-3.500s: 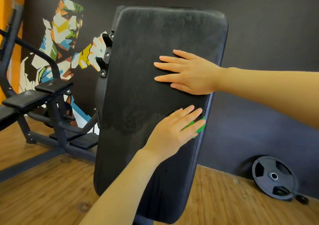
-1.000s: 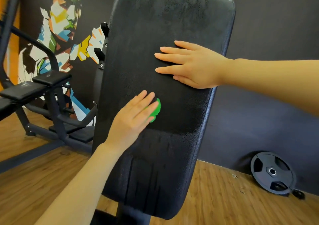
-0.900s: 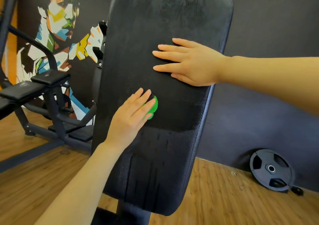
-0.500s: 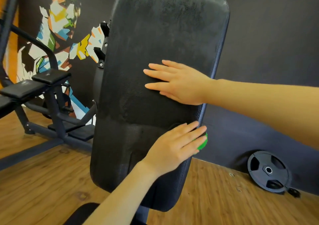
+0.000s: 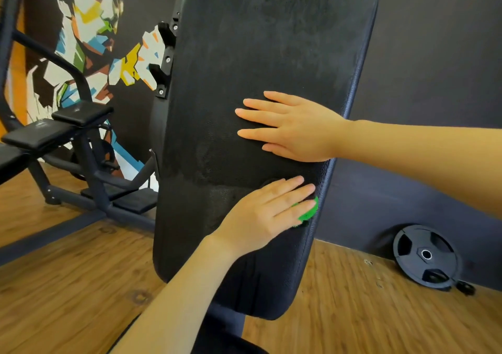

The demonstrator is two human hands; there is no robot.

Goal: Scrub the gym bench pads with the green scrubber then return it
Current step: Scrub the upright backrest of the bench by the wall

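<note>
A tall black bench back pad (image 5: 260,54) stands upright in the middle of the view. My left hand (image 5: 269,212) presses the green scrubber (image 5: 308,212) flat against the pad near its right edge, fingers straight over it; only a green sliver shows past my fingertips. My right hand (image 5: 293,128) lies flat on the pad just above, fingers spread and pointing left. A darker damp band crosses the pad below my left hand.
Another black bench with small pads (image 5: 62,128) stands at the left on a wooden floor (image 5: 68,285). A black weight plate (image 5: 426,256) leans against the dark wall at lower right. A colourful mural (image 5: 89,35) covers the wall behind.
My left hand slid the scrubber from the pad's middle to lower right by half a second ago, and stays near the right edge. My right hand stays flat on the pad.
</note>
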